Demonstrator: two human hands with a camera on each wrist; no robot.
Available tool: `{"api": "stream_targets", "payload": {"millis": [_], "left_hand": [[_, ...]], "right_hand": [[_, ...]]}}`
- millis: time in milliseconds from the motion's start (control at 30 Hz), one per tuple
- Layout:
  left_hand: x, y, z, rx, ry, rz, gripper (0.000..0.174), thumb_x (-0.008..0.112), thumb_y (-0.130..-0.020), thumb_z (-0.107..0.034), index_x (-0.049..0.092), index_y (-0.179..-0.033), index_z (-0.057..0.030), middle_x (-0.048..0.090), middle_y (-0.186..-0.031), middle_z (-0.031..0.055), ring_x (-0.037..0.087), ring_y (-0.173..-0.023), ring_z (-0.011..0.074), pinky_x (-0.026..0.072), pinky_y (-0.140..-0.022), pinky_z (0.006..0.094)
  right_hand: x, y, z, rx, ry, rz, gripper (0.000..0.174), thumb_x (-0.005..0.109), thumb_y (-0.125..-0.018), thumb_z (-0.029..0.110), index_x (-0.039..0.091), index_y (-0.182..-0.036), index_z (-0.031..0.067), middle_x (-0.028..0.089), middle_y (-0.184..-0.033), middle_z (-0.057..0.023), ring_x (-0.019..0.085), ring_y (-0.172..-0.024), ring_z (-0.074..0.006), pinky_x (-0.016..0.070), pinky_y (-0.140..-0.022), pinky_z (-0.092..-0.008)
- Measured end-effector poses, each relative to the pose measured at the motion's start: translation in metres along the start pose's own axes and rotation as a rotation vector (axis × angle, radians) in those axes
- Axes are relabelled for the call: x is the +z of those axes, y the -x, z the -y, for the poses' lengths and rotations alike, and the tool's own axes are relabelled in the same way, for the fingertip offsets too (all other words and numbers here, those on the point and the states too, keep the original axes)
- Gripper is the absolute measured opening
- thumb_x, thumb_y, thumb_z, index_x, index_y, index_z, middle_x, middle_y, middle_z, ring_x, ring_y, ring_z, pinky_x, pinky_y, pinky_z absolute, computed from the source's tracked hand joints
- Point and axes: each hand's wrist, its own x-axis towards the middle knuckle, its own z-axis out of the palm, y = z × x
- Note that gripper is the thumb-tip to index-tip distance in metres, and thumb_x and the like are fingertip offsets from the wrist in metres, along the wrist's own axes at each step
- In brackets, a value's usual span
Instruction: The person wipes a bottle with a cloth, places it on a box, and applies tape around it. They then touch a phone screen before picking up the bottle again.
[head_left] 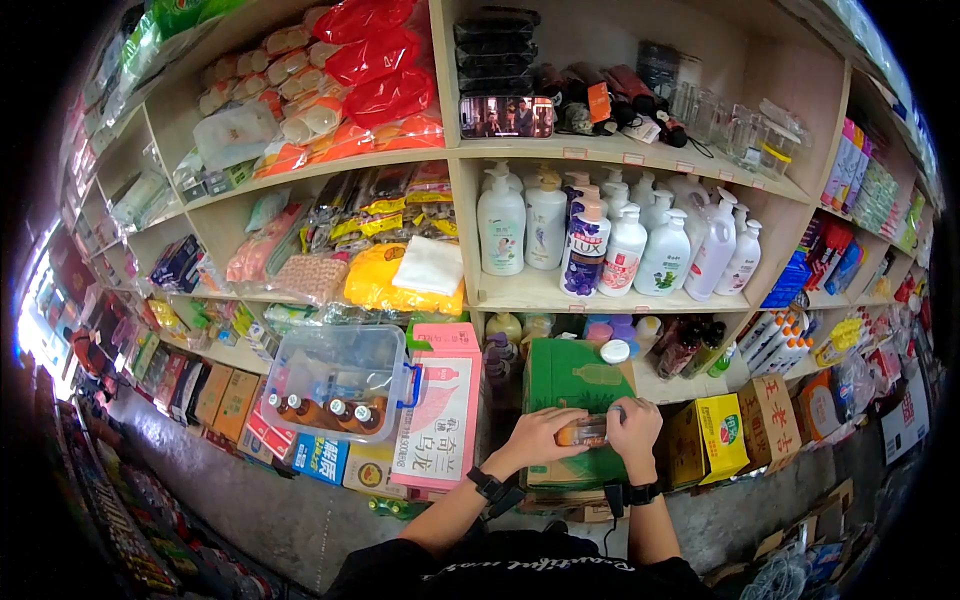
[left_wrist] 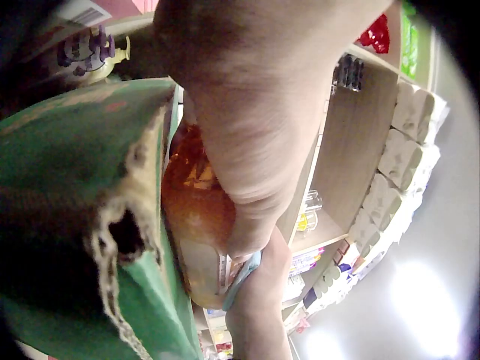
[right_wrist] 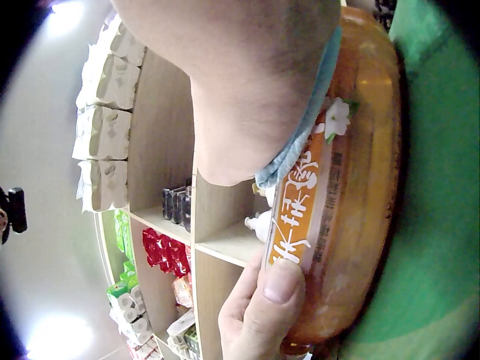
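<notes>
A bottle (head_left: 582, 432) of amber drink lies on its side on top of a green carton (head_left: 560, 375). My left hand (head_left: 548, 435) grips one end, its thumb (right_wrist: 281, 289) on the orange label (right_wrist: 296, 214) in the right wrist view. At the other end is my right hand (head_left: 635, 432), holding a light blue cloth (right_wrist: 300, 146) against the bottle. The cloth's edge (left_wrist: 244, 281) also shows beneath that hand in the left wrist view. Most of the right fingers are hidden behind the palm.
Left of the carton, a clear plastic tub (head_left: 335, 345) holds several brown bottles, beside a pink box (head_left: 440, 400). Pump bottles (head_left: 590, 240) line the shelf ahead. A phone (head_left: 507, 117) stands on the shelf above. Yellow (head_left: 707, 440) and brown cartons (head_left: 775, 430) sit at right.
</notes>
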Motion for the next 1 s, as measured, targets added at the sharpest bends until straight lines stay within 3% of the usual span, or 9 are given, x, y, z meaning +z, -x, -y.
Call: {"api": "stream_targets", "payload": {"millis": [233, 300, 433, 533, 600, 667, 767, 800, 1000], "left_hand": [[-0.006, -0.002, 0.0, -0.035, 0.004, 0.066, 0.066, 0.086, -0.085, -0.049, 0.069, -0.139, -0.0154, 0.074, -0.131, 0.013, 0.073, -0.115, 0.0316, 0.0599, -0.098, 0.0402], [-0.022, -0.004, 0.002, -0.117, 0.256, 0.221, 0.068, 0.088, -0.087, -0.039, 0.064, -0.144, -0.0109, 0.069, -0.139, 0.0156, 0.07, -0.123, 0.0311, 0.0564, -0.105, 0.0388], [-0.086, 0.021, 0.019, -0.227, 0.432, 0.119, 0.064, 0.084, -0.094, -0.024, 0.057, -0.15, -0.005, 0.059, -0.152, 0.0132, 0.058, -0.138, 0.0246, 0.0501, -0.113, 0.0402], [-0.153, 0.066, -0.007, -0.348, 0.283, 0.103, 0.044, 0.077, -0.099, -0.024, 0.067, -0.138, -0.0058, 0.071, -0.131, 0.0139, 0.068, -0.121, 0.0258, 0.0526, -0.106, 0.0388], [-0.17, 0.114, -0.015, -0.112, -0.306, 0.269, 0.03, 0.073, -0.098, -0.026, 0.072, -0.12, -0.0055, 0.074, -0.116, 0.0149, 0.071, -0.108, 0.0326, 0.0568, -0.094, 0.0413], [-0.156, 0.181, -0.013, -0.1, -0.305, 0.573, 0.02, 0.07, -0.096, -0.027, 0.07, -0.098, -0.0076, 0.071, -0.093, 0.0147, 0.07, -0.087, 0.0374, 0.0565, -0.075, 0.0483], [-0.148, 0.25, -0.057, -0.41, 0.171, 0.935, 0.016, 0.068, -0.094, -0.022, 0.073, -0.096, -0.0078, 0.073, -0.086, 0.0142, 0.071, -0.083, 0.0374, 0.0567, -0.071, 0.0474], [-0.093, 0.346, -0.007, -0.268, 0.135, 1.178, 0.019, 0.076, -0.085, -0.023, 0.074, -0.095, -0.0071, 0.075, -0.092, 0.0152, 0.071, -0.084, 0.0374, 0.0565, -0.072, 0.0477], [-0.07, 0.342, -0.099, -0.707, 0.456, 1.043, 0.022, 0.078, -0.082, -0.025, 0.074, -0.095, -0.0072, 0.076, -0.093, 0.0158, 0.071, -0.084, 0.0371, 0.0566, -0.072, 0.0478]], "right_hand": [[0.002, 0.001, -0.002, 0.005, -0.017, -0.01, 0.014, 0.063, -0.079, 0.016, 0.071, -0.073, 0.0054, 0.072, -0.075, -0.0162, 0.067, -0.073, -0.0391, 0.0524, -0.073, -0.0487], [0.0, 0.0, -0.001, 0.005, -0.031, -0.007, 0.014, 0.064, -0.079, 0.016, 0.071, -0.073, 0.0055, 0.071, -0.075, -0.0161, 0.067, -0.072, -0.0389, 0.0521, -0.073, -0.0485], [-0.001, 0.003, -0.004, -0.034, -0.038, -0.011, 0.012, 0.064, -0.078, 0.016, 0.07, -0.074, 0.0059, 0.07, -0.074, -0.0158, 0.065, -0.07, -0.0383, 0.0513, -0.071, -0.0477], [-0.001, 0.003, -0.003, -0.032, -0.06, -0.019, 0.012, 0.064, -0.078, 0.016, 0.069, -0.075, 0.0062, 0.068, -0.073, -0.0156, 0.065, -0.069, -0.0383, 0.0511, -0.071, -0.0478], [-0.001, 0.002, -0.003, -0.031, -0.061, -0.026, 0.012, 0.064, -0.078, 0.016, 0.069, -0.075, 0.006, 0.068, -0.072, -0.0156, 0.065, -0.069, -0.0382, 0.0511, -0.071, -0.0477], [-0.003, 0.002, -0.001, -0.036, -0.066, -0.019, 0.012, 0.064, -0.078, 0.016, 0.069, -0.075, 0.0059, 0.068, -0.072, -0.0155, 0.064, -0.069, -0.038, 0.051, -0.071, -0.0477], [-0.003, 0.001, -0.001, -0.047, -0.067, -0.014, 0.012, 0.065, -0.077, 0.016, 0.069, -0.075, 0.005, 0.067, -0.071, -0.0155, 0.064, -0.069, -0.0374, 0.0508, -0.071, -0.0471], [-0.002, 0.001, -0.002, -0.047, -0.067, -0.008, 0.012, 0.064, -0.077, 0.016, 0.069, -0.075, 0.0048, 0.067, -0.071, -0.0154, 0.064, -0.069, -0.0369, 0.0506, -0.071, -0.0466], [0.0, 0.003, -0.006, -0.051, -0.08, 0.024, 0.011, 0.064, -0.077, 0.015, 0.07, -0.076, 0.0051, 0.067, -0.071, -0.0147, 0.064, -0.068, -0.0353, 0.0499, -0.07, -0.0454]]}}
